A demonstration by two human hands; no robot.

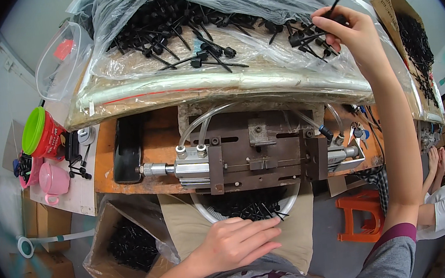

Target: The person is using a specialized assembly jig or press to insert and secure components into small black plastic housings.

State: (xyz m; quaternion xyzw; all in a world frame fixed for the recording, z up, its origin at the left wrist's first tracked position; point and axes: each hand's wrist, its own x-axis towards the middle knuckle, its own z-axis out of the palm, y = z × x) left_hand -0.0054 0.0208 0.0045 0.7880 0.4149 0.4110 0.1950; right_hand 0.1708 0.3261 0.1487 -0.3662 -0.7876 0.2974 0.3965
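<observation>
My right hand (356,33) is raised at the far right of the plastic-lined bin, closed in a pinch on a black plastic part with a thin stem (337,0). Right by its fingers lie more such black stemmed parts (304,36), and a larger heap of them (165,19) fills the bin's back. Low in front of me, my left hand (242,241) has its fingers stretched out flat, nothing seen in it. It is at the near edge of a white-rimmed bowl (204,211) of black parts. Between bowl and bin sits a metal clamping fixture (261,165) with a cylinder at each end.
Left of the fixture lies a black tray (126,150). A red bucket with a green rim (41,135) and a pink cup (54,178) stand farther left. Below them is a carton of black parts (96,257). An orange stool (359,217) and another person (444,210) are at right.
</observation>
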